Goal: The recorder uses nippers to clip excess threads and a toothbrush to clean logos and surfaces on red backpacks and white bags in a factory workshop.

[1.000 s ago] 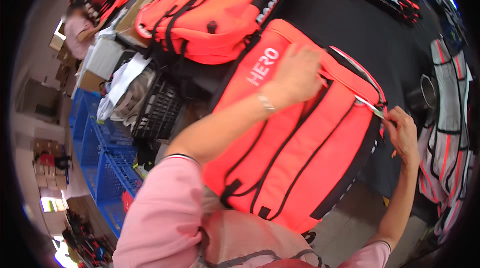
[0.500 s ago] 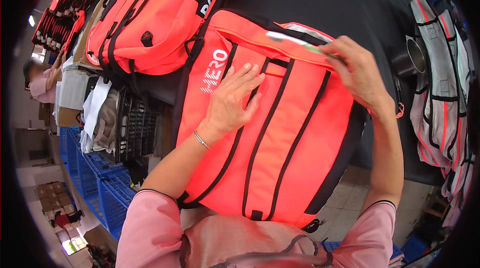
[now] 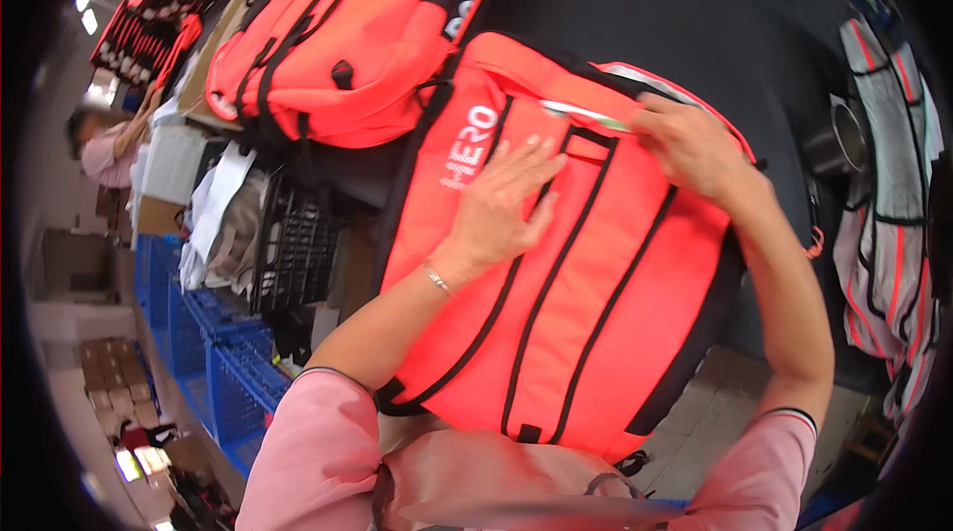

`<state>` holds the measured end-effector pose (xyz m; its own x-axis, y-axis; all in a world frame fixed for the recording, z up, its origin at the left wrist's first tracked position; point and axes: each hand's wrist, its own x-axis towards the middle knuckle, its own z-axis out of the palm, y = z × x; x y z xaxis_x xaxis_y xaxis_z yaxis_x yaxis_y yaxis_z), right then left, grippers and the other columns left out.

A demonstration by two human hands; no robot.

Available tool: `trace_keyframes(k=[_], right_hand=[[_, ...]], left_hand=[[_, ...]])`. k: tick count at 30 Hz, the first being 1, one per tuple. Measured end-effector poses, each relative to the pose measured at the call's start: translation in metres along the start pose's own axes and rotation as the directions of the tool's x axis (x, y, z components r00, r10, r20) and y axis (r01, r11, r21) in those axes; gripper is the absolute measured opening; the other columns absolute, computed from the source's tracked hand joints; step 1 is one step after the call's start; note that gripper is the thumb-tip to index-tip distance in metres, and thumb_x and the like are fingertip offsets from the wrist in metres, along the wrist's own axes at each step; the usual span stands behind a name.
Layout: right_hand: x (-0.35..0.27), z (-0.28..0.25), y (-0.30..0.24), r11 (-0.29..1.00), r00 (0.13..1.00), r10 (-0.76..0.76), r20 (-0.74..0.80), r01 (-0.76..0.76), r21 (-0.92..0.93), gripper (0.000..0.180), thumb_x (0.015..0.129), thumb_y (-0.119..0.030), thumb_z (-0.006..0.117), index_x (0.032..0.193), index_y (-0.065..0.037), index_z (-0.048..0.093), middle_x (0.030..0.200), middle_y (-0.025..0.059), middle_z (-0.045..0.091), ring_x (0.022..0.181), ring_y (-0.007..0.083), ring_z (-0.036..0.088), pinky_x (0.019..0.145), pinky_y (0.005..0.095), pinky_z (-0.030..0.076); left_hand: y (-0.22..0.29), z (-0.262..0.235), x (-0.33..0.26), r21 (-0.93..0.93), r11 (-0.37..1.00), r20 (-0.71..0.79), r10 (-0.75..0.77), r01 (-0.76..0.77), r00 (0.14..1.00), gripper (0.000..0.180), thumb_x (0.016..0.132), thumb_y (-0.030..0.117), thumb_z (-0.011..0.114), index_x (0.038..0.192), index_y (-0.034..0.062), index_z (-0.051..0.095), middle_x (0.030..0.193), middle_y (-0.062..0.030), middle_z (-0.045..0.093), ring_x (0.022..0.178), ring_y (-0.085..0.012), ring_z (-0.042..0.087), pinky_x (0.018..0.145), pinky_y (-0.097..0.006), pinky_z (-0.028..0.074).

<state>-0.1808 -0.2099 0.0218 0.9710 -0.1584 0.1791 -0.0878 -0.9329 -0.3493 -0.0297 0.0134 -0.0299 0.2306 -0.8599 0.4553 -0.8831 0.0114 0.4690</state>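
Observation:
A bright orange-red backpack (image 3: 576, 332) with black straps and edging lies face up in front of me. My left hand (image 3: 501, 208) rests flat on its front panel, fingers stretched out. In my right hand (image 3: 690, 149) is a slim white-and-green tool (image 3: 591, 117), gripped between closed fingers. The tool lies along the fold near the backpack's top, beside a black-edged strap; motion blurs it, and its kind is unclear. Behind the right hand, the upper opening shows a white lining edge.
A second orange-red backpack (image 3: 387, 45) lies at the upper left on the black tabletop (image 3: 675, 15). To the right are a metal cup (image 3: 839, 139) and hanging grey pieces with orange strips (image 3: 898, 184). A black basket (image 3: 298, 243), blue crates (image 3: 238, 382) and another person (image 3: 104, 149) are at left.
My right hand has come down and inward with the tool, bringing it closer to the fold. The left hand stays flat on the backpack. The whole view has shifted slightly.

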Motion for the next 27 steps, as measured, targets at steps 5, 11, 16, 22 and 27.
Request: trace_keyframes(k=[5,11,16,22,27], right_hand=[[0.000,-0.018,-0.006,0.997,0.994,0.083,0.072,-0.083,0.004,0.005,0.085,-0.002,0.056,0.088,-0.001,0.060,0.091,0.0114,0.058,0.086,0.0328,0.060,0.072,0.0427,0.047],[0.000,-0.011,0.015,0.989,0.996,-0.052,0.074,0.041,0.142,0.010,0.080,0.000,0.061,0.091,0.001,0.062,0.088,0.0131,0.060,0.086,0.0340,0.060,0.074,0.0410,0.048],[-0.020,-0.034,0.023,0.993,0.986,0.039,0.163,-0.057,0.105,0.010,0.080,0.002,0.059,0.090,0.001,0.061,0.085,0.0138,0.059,0.083,0.0351,0.060,0.071,0.0422,0.048],[-0.017,-0.020,0.020,0.960,0.996,0.038,-0.076,-0.016,0.279,0.013,0.084,0.002,0.062,0.096,0.005,0.061,0.088,0.0160,0.060,0.083,0.0362,0.058,0.072,0.0409,0.048],[0.018,-0.006,0.020,0.966,0.993,-0.107,-0.057,0.118,0.228,0.011,0.085,-0.002,0.063,0.092,0.004,0.059,0.088,0.0157,0.059,0.083,0.0364,0.059,0.071,0.0425,0.047]], left_hand=[[0.007,0.000,0.002,-0.024,0.999,-0.002,-0.022,0.022,1.000,0.040,0.082,0.011,0.069,0.122,0.0079,0.066,0.131,-0.0141,0.061,0.128,-0.0280,0.054,0.110,-0.046,0.039],[0.001,0.001,0.000,-0.037,0.999,-0.017,-0.034,0.033,0.999,0.039,0.082,0.009,0.070,0.121,0.0083,0.067,0.130,-0.0143,0.062,0.128,-0.0293,0.054,0.110,-0.046,0.039],[0.000,-0.002,0.003,-0.039,0.998,0.002,-0.053,0.053,0.999,0.037,0.080,0.008,0.071,0.117,0.0071,0.069,0.126,-0.0154,0.064,0.126,-0.0294,0.055,0.109,-0.045,0.040],[0.002,-0.002,0.005,-0.053,0.997,-0.007,-0.052,0.051,0.999,0.036,0.078,0.006,0.072,0.113,0.0065,0.070,0.125,-0.0164,0.064,0.125,-0.0294,0.056,0.108,-0.047,0.041],[0.007,-0.002,0.006,-0.032,0.999,0.017,-0.026,0.026,1.000,0.036,0.079,0.007,0.071,0.115,0.0071,0.069,0.125,-0.0169,0.064,0.126,-0.0297,0.056,0.108,-0.047,0.041]])
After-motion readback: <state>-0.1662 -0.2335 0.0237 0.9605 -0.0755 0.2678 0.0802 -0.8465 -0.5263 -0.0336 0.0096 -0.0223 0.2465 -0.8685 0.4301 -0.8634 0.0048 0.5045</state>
